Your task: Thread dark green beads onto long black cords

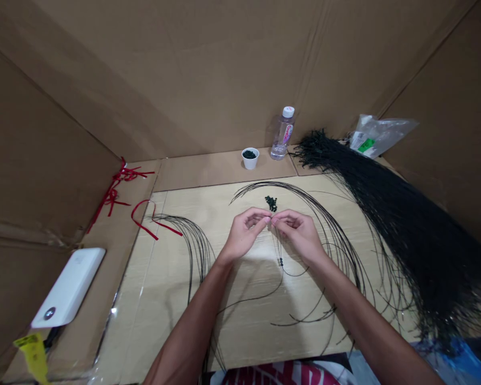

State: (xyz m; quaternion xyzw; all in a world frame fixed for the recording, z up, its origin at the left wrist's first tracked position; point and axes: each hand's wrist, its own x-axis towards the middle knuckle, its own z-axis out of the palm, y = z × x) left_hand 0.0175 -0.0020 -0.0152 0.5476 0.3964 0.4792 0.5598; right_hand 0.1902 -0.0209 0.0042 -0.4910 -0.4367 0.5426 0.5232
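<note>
My left hand (248, 230) and my right hand (296, 231) meet fingertip to fingertip over the middle of the table. Both pinch a thin black cord (279, 243), which hangs down between them toward me. A few dark beads (281, 262) sit on that cord below my hands. Whether a bead is also between my fingertips is too small to tell. Just beyond the fingers lies a small pile of dark green beads (271, 202). Loose black cords (300, 192) curve around behind and to the right of my right hand.
A white cup (250, 159) of dark beads and a water bottle (282, 133) stand at the back. A thick black cord bundle (409, 214) fills the right side, beside a plastic bag (379, 136). Leftward are more cords (196, 235), red ribbon (138, 211) and a white power bank (70, 289).
</note>
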